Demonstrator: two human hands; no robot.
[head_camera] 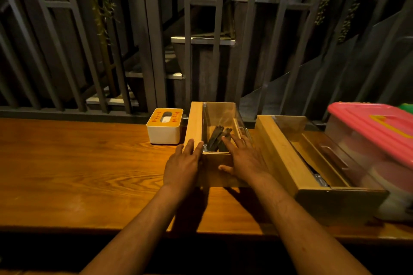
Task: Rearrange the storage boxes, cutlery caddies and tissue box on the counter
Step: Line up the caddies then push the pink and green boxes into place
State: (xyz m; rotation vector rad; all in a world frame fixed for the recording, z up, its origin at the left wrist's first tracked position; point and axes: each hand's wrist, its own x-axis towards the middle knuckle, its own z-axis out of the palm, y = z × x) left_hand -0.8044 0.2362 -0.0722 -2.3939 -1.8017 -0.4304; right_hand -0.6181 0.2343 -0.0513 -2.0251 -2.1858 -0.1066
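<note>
A wooden cutlery caddy [195, 123] with a clear lid stands at the counter's middle back, dark cutlery inside. My left hand [182, 164] lies flat against its near left corner, fingers spread. My right hand [242, 158] rests on its near right end, fingers stretched over the lid, thumb on the front face. A white tissue box [165, 133] with a yellow top stands just left of the caddy. A second wooden caddy [288, 158] lies angled to the right. A clear storage box with a pink lid [377, 127] stands at the far right.
The wooden counter [78, 163] stretches bare to the left and in front of the boxes. A dark metal railing [143, 51] runs along its far edge, with a stairwell behind. A green object [407, 107] peeks out behind the pink lid.
</note>
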